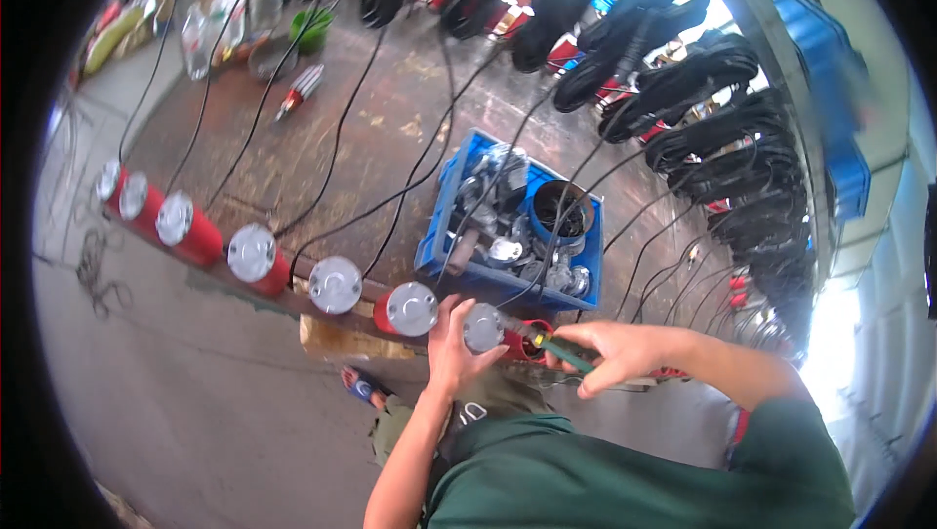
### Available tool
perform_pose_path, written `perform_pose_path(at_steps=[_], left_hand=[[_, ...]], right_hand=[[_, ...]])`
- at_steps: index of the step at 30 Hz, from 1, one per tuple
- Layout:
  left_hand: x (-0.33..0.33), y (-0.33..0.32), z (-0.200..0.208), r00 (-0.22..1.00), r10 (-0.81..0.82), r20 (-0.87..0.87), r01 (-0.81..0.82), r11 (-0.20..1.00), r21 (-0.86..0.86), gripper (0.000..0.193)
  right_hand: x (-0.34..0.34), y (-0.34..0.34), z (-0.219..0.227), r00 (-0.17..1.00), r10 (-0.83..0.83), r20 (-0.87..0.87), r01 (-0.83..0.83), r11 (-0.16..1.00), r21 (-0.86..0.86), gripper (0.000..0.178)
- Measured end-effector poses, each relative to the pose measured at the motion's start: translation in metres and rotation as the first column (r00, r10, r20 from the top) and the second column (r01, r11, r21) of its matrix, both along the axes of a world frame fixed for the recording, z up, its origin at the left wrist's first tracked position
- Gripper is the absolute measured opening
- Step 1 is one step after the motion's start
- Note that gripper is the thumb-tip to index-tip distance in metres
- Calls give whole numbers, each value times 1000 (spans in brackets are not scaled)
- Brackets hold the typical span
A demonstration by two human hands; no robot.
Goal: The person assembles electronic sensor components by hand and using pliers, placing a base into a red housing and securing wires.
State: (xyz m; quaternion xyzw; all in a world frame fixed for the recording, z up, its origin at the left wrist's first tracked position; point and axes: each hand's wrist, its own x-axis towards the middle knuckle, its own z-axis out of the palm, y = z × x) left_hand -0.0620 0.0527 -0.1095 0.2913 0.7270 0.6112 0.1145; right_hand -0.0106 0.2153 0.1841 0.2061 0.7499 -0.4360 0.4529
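the left hand wraps around the silver capped end of a red cylinder at the near edge of the workbench, fingers curled up beside the round cap and the thumb under it, so the hand is closed on the part. the cylinder lies on its side, its cap facing the person, and it sits just right of the left palm and just left of the right hand. the right hand grips a green-handled tool, held tight in the fist, with the tool's tip pointing left and reaching the red body of the cylinder behind the cap; whether the tip touches cannot be told.

to the left along the bench edge runs a row of similar red cylinders with silver caps, each trailing a black cable across the brown top. just behind the held cylinder stands a blue crate of metal parts. coiled black cable bundles hang at the upper right. a foot in a blue sandal shows on the grey floor below.
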Motion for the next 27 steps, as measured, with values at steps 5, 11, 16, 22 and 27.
perform_pose_path(at_steps=[5, 11, 16, 22, 27], left_hand=[[8, -40, 157, 995, 101, -19, -96, 980, 172, 50], [43, -81, 333, 790, 414, -452, 314, 361, 878, 64], [97, -9, 320, 735, 344, -584, 203, 711, 673, 66], [145, 39, 307, 722, 343, -601, 14, 861, 508, 68], [167, 45, 307, 716, 348, -605, -73, 899, 432, 71]], right_hand=[[92, 137, -65, 984, 174, -28, -106, 713, 693, 71], [110, 234, -149, 805, 479, -351, -27, 620, 784, 98], [102, 261, -185, 583, 460, -670, 254, 680, 688, 51], [38, 297, -191, 321, 438, -840, 355, 766, 536, 14], [-8, 296, -207, 392, 521, -758, 227, 743, 629, 12]])
